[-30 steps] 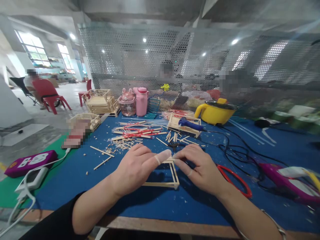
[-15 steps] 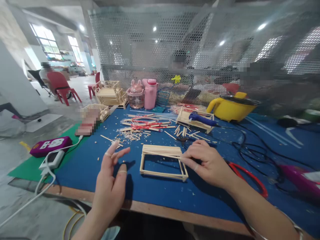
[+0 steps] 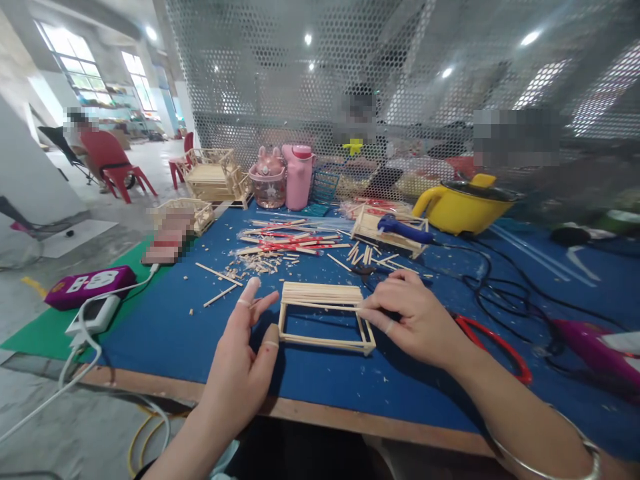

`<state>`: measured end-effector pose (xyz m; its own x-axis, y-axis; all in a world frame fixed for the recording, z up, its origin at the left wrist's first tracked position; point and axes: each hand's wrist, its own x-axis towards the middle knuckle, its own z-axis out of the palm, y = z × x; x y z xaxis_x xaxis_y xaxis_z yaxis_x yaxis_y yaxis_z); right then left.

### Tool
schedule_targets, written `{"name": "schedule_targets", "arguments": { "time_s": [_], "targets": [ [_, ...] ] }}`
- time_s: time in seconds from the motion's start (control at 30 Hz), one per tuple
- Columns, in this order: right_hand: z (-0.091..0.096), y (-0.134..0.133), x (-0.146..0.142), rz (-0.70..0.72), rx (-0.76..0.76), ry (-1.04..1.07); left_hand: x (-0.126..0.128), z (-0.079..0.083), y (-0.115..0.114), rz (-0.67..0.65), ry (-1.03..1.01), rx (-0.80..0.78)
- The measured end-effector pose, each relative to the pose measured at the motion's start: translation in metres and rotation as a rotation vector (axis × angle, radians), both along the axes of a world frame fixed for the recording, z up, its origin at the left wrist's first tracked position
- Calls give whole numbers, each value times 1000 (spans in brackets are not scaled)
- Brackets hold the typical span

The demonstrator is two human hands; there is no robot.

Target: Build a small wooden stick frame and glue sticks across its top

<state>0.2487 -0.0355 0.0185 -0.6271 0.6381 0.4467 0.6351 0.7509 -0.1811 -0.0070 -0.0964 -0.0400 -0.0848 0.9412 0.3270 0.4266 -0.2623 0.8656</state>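
Observation:
A small rectangular frame of wooden sticks (image 3: 323, 344) rests on the blue table mat, with several sticks laid side by side across its far part. My right hand (image 3: 417, 321) is at the frame's right side, thumb and fingers pinched on the right end of a thin wooden stick (image 3: 320, 307). This stick lies along the near edge of the laid row, slightly aslant. Beside the frame's left end is my left hand (image 3: 245, 363), fingers apart and holding nothing. White tape wraps fingers on both hands.
Behind the frame lie loose sticks (image 3: 295, 248), scraps and a blue glue gun (image 3: 405, 230) on another stick piece. Red-handled pliers (image 3: 495, 350) and black cables are at right, near a yellow pot (image 3: 465, 208). A phone (image 3: 170, 237) and purple box (image 3: 90, 287) lie left.
My left hand has moved right, close to the frame's left end. My right hand keeps its pinch on the stick. The view has shifted slightly.

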Motion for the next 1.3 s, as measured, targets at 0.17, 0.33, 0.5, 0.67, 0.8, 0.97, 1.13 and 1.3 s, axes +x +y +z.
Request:
{"name": "schedule_targets", "arguments": {
  "time_s": [0.17,0.33,0.5,0.67,0.8,0.97,1.13,1.3],
  "targets": [
    [0,-1,-3,-40,-5,27,-2,0,-2,-22,97,38],
    [-3,-1,-4,-97,-7,56,-1,0,-3,0,147,64],
    [-5,-1,-4,-140,-28,50,-2,0,-3,-7,178,52],
    [-5,-1,-3,-152,-37,45,-1,-2,-6,3,206,81],
    [-5,-1,-3,-165,-50,37,2,10,-5,-3,265,167],
    [-3,-3,-4,-195,-97,33,8,42,14,-97,506,374],
    [0,-1,-1,-208,-133,130,19,63,39,-233,698,405],
    [4,5,12,-278,-148,333,35,70,52,-386,959,330]
  ]
}}
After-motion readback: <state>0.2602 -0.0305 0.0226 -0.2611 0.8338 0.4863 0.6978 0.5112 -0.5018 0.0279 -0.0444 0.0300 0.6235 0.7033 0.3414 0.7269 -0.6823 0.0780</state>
